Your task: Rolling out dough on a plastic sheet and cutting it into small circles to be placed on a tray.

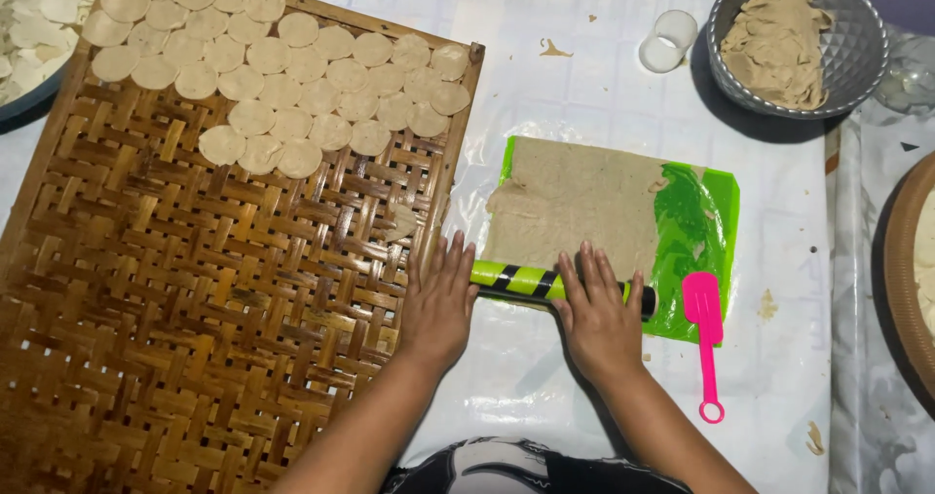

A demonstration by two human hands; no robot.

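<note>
Both hands, left hand (438, 304) and right hand (599, 314), lie open, palms flat on the green-and-black rolling pin (531, 281) at the dough sheet (575, 207), centre frame. Rolling is under way; even forward pressure seems needed.

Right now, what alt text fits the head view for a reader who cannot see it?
Both hands, left hand and right hand, press a green striped roller on flattened dough over a green mat. A woven bamboo tray with dough rounds sits left, a pink spatula right.

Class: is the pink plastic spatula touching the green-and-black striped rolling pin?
Apart. The head view shows green mat between the pink plastic spatula and the rolling pin's black end.
</note>
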